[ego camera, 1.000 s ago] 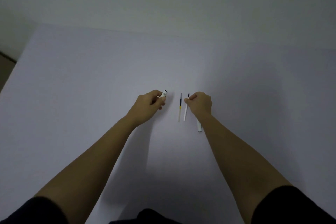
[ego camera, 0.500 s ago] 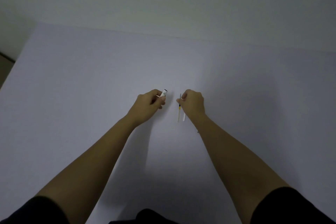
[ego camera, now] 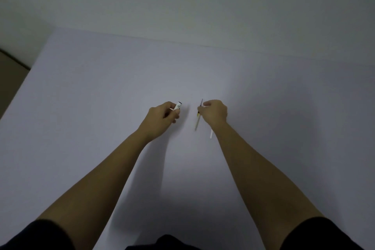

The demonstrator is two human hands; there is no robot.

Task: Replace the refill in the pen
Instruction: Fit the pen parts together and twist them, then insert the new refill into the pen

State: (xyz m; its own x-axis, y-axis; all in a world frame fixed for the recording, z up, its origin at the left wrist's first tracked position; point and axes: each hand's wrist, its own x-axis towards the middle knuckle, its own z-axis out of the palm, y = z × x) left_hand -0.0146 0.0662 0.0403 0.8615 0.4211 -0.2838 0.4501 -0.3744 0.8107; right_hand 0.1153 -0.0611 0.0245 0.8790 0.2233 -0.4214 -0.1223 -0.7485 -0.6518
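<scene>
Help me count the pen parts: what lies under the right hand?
A white tube pokes out below the right hand, its upper part covered. The hand's grip holds a yellow-banded refill beside it. Anything else beneath the hand is hidden.

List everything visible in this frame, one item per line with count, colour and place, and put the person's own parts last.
refill: 1, thin, clear with a yellow band and dark tip, pinched at the right hand's fingertips, just above the table.
white stick: 1, white, only its near end shows by the right wrist; refill or pen part, cannot tell.
pen body: 1, white with a dark end, sticking out of the left hand.
table: 1, pale grey-white, fills most of the view.
wall: 1, pale grey, behind the table.
left hand: 1, closed around the pen body.
right hand: 1, closed on the refill.
sleeves: 2, dark, bottom corners.
</scene>
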